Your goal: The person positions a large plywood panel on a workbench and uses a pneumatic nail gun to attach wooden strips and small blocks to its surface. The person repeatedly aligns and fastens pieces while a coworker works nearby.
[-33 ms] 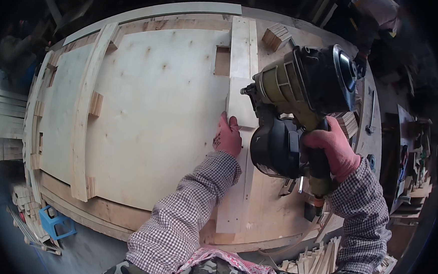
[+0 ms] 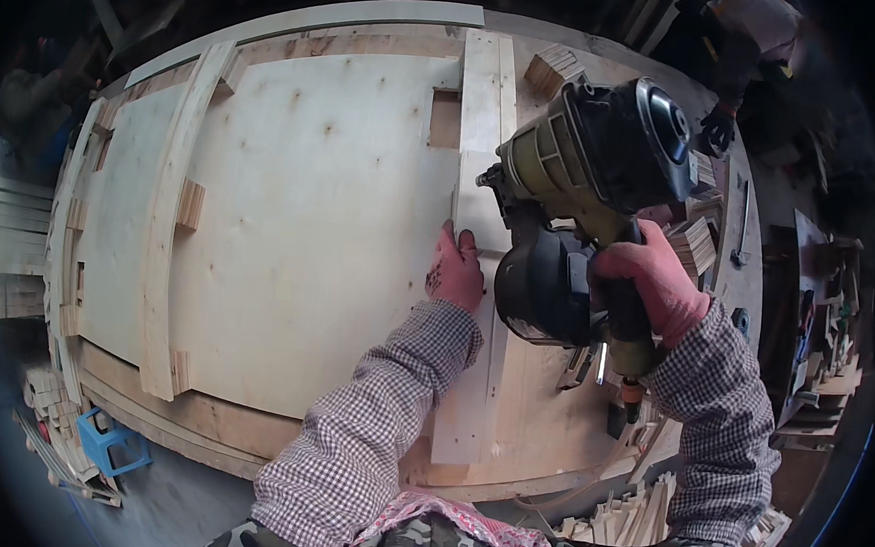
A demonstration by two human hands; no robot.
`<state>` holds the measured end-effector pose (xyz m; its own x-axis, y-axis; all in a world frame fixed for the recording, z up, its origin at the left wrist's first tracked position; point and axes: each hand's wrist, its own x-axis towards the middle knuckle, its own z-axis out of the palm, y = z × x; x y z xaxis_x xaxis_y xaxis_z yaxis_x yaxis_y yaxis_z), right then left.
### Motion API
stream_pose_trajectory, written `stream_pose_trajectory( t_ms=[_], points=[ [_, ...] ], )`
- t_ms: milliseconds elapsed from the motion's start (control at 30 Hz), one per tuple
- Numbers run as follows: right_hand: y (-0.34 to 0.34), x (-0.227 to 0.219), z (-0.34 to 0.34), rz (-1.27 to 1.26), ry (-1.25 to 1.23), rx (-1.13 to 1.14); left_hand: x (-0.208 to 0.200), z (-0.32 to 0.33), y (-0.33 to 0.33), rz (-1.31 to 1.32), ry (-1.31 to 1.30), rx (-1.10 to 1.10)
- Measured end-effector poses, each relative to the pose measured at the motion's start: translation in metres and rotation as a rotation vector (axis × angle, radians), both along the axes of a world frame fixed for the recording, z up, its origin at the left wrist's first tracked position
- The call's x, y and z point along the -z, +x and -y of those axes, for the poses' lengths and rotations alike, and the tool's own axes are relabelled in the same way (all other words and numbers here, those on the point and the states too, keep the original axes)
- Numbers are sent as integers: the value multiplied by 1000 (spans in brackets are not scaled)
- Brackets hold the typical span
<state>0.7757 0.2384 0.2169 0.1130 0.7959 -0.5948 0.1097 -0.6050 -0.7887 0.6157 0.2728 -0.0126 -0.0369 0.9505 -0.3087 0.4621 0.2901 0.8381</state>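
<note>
My right hand, in a pink glove, is wrapped round the handle of a coil nail gun. The tool is black and olive, with a round black magazine below its body, and its nose points left above a short pale wood piece. That piece lies on a long pale board running away from me. My left hand, also gloved in pink, grips the near left edge of the short piece, its fingers partly hidden. Left of it spreads a broad plywood sheet.
A raised wood batten on small blocks crosses the sheet's left side. Stacked blocks sit at the far right, near a co-worker's dark-gloved hand. A blue stool stands on the floor at left; wood offcuts lie lower right.
The nail gun and my right hand have shifted slightly left. My left hand stays on the short wood piece. More of the co-worker's hand shows at the upper right.
</note>
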Motion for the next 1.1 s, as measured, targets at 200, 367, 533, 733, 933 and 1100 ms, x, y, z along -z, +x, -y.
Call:
stream_pose_trajectory(
  t_ms=[200, 367, 533, 733, 933, 1100],
  points=[
    [-7, 2, -8, -1, 3, -36, -5, -2, -2, -35, -48, 25],
    [-10, -9, 16, 32, -63, 19, -9, -2, -1, -64, -14, 20],
    [-13, 5, 34, 176, -14, 103, -6, 0, 0, -13, -74, -5],
    [-17, -19, 101, 43, -71, 215, 16, -1, 3, 109, 233, -167],
    [-51, -42, 220, -55, -165, 256, 17, 58, -89, 162, 436, 75],
    [-100, -26, 284, -87, -98, 197, 1, 177, -257, -37, 455, 110]
  ],
)
